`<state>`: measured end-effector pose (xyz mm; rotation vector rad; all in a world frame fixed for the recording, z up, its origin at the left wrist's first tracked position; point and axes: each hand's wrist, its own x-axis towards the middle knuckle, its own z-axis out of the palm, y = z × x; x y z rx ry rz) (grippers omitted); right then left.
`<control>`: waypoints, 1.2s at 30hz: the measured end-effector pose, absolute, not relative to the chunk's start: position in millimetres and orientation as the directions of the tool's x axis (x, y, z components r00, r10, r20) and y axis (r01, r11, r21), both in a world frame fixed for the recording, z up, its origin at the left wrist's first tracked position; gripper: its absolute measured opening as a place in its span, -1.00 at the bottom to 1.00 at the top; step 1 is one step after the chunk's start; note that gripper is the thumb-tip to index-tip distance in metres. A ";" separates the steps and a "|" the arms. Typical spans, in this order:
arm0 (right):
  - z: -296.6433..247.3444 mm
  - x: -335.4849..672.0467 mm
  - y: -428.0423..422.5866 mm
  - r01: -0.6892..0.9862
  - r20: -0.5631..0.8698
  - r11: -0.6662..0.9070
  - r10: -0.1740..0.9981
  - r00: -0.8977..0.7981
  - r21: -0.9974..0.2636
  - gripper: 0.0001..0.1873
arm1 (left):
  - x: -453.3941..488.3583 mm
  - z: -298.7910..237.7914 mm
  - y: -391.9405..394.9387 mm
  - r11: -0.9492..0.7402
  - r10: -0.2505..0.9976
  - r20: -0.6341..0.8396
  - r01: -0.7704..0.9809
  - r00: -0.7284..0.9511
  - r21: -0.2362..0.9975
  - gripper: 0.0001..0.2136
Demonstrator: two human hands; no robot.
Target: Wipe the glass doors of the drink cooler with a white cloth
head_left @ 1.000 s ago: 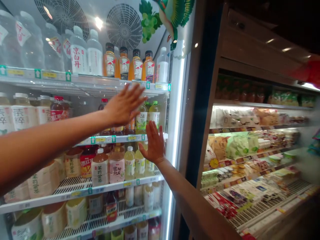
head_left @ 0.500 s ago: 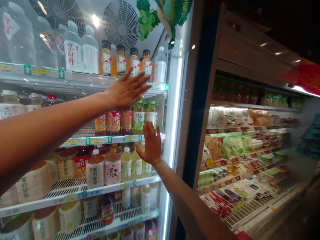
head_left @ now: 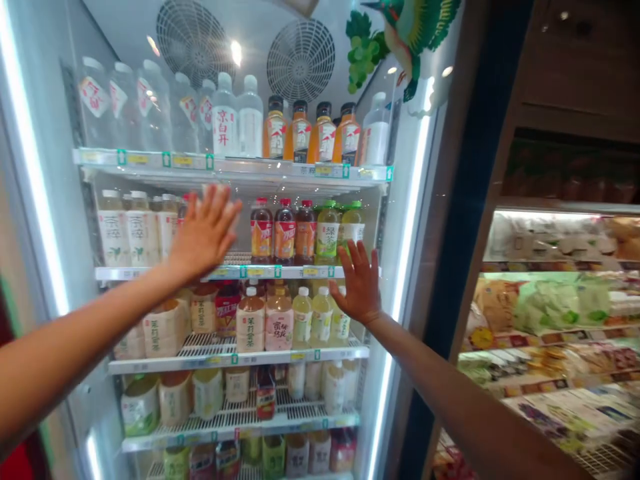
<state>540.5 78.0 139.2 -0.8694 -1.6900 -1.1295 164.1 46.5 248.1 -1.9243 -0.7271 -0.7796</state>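
Note:
My left hand is held up with its fingers spread and holds nothing, in front of the second shelf of a lit drinks cooler. My right hand is also raised, fingers apart, and covers part of the green tea bottles. Both palms face the cooler; I cannot tell whether they touch its glass. Between the hands stand red-capped iced tea bottles. Above them is a row of orange drink bottles with black caps. Below sits a pink-labelled bottle.
Clear water bottles line the top shelf at left. White-labelled tea bottles stand on the second shelf. A bird decoration hangs at the upper right. Beyond a dark post, an open chiller holds green bags.
The view has turned left and shows more of the cooler. My left hand has moved left and down across the shelves, away from the orange bottles. My right hand stays raised and open.

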 end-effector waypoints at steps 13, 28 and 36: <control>249.1 335.8 71.3 0.794 0.848 0.411 0.088 -0.523 0.447 -0.20 | 55.8 219.4 50.3 -0.274 0.245 0.829 0.856 0.503 -0.439 -0.30; 243.3 333.8 73.6 0.806 0.863 0.387 0.048 -0.503 0.448 -0.24 | 41.4 190.0 44.1 -0.322 0.265 0.740 0.780 0.618 -0.537 -0.32; 243.0 335.1 74.2 0.803 0.863 0.412 0.073 -0.500 0.431 -0.25 | 49.0 197.0 40.3 -0.201 0.186 0.922 0.932 0.339 -0.302 -0.31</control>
